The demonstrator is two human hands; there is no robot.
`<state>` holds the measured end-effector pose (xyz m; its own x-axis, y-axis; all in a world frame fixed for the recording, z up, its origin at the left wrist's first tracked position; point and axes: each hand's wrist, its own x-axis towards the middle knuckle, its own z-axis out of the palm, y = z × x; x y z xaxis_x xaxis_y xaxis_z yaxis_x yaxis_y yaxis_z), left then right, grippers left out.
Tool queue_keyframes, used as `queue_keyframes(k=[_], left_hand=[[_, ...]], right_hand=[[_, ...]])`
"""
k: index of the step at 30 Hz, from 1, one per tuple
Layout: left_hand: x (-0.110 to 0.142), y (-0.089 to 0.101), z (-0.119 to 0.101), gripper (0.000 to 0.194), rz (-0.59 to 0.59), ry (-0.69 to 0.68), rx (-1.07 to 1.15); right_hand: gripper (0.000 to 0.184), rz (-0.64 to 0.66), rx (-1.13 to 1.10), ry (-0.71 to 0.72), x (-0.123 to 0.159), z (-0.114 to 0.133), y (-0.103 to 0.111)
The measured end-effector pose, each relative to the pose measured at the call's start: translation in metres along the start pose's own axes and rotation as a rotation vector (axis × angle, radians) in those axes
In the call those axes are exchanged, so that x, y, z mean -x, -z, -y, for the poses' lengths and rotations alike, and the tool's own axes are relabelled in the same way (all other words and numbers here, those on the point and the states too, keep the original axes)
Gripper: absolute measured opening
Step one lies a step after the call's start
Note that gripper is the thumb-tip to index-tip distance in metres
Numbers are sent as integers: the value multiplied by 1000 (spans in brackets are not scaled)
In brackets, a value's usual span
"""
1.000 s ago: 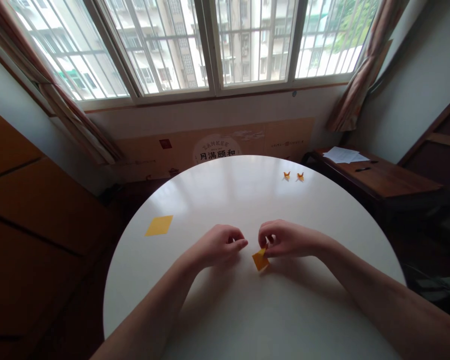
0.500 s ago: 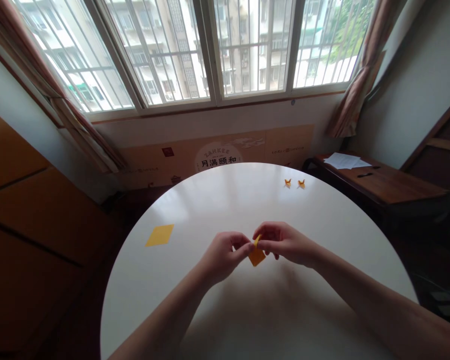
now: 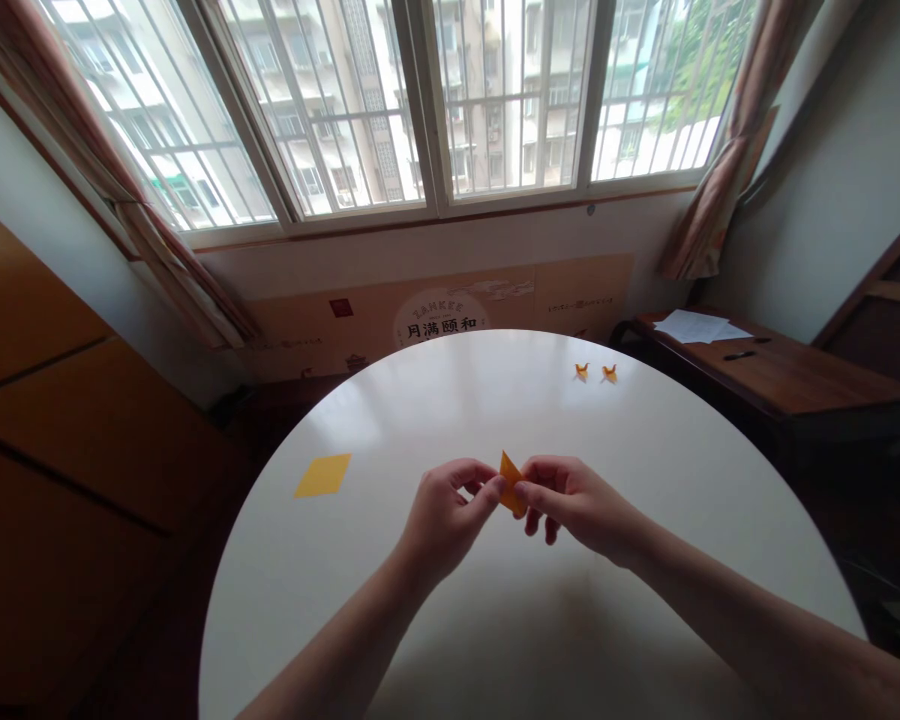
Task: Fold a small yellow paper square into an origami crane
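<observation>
Both hands pinch one small folded yellow paper, its tip now pointing up.
The left hand (image 3: 454, 505) has its thumb and forefinger closed on the left edge of the folded yellow paper (image 3: 511, 480), while the right hand (image 3: 574, 500) nips the right edge, thumb on the near face and its lower fingers loosely curled beneath. A second ago the right hand alone had the paper and the left hand was apart from it; half a second ago both held it, with most of it hanging below the fingertips, whereas now a sharp point rises above them. Left of the grip, a flat yellow sheet (image 3: 323, 475) lies untouched on the white table (image 3: 420, 420); beyond the grip and to its right sit two small folded figures (image 3: 582, 371), side by side.
</observation>
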<state>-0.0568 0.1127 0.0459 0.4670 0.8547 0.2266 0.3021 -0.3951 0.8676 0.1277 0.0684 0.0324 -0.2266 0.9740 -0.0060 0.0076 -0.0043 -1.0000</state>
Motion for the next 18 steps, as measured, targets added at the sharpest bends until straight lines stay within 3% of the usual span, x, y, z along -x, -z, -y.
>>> queue_keyframes(k=[5, 18], left_hand=[[0, -2, 1, 24, 50, 17, 122], [0, -4, -4, 27, -40, 116, 230]], right_hand=[[35, 36, 56, 10, 3, 3, 1], [29, 2, 78, 23, 5, 3, -6]])
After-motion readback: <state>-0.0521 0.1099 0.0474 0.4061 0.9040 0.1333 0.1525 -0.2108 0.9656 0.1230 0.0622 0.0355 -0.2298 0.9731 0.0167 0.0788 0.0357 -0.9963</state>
